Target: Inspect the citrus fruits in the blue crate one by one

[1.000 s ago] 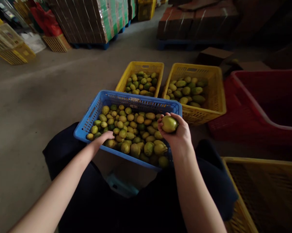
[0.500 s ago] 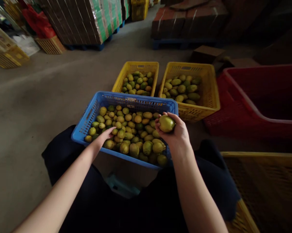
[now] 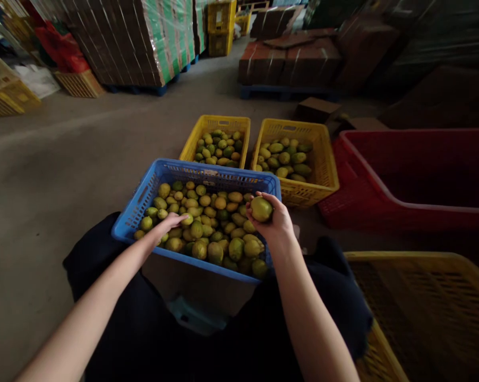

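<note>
In the head view a blue crate full of yellow-green lemons rests across my knees. My right hand, over the crate's right end, holds a large greenish lemon with the fingers curled round its far side. My left hand is low over the left half of the pile. Its fingers close on a smaller yellow-green lemon; the far side of that grip is hidden.
Beyond the blue crate stand two yellow crates, the left one and the right one, both with lemons. A red bin is at the right. Nearer, another yellow crate sits by my right knee. Wrapped pallet stacks are at the back.
The view has tilted up and shifted slightly, so the crates appear lower and farther left. My left hand has closed on a lemon. The right hand still holds its lemon.
</note>
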A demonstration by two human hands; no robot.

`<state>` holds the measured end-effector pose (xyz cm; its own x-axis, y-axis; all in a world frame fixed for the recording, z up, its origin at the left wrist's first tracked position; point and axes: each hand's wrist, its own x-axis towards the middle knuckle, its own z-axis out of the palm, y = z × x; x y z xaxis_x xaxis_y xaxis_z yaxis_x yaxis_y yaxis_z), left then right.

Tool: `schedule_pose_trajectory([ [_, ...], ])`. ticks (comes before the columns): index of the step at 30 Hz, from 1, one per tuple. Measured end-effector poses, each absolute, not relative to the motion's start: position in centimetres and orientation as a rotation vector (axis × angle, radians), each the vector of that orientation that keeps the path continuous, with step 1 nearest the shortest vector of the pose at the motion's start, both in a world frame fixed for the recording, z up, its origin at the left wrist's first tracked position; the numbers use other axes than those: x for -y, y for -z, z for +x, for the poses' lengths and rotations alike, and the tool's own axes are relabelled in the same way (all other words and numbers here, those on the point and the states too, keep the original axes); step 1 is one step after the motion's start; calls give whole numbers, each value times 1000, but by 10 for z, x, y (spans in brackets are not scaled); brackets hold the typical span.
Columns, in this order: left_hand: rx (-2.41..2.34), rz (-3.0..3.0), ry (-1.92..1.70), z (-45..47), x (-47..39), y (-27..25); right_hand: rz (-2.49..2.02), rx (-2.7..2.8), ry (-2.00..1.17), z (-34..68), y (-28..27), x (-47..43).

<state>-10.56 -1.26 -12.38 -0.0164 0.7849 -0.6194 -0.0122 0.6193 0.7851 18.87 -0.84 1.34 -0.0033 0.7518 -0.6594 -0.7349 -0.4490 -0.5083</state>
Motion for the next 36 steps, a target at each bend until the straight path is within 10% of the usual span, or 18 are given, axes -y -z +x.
schedule_pose_trajectory([
  [8,-1065,480,-977,-105,13,45,-1146,226,-1845,152,1,7],
  [36,-800,420,-1206,-88,54,29,-788,578,-1972,106,27,30],
])
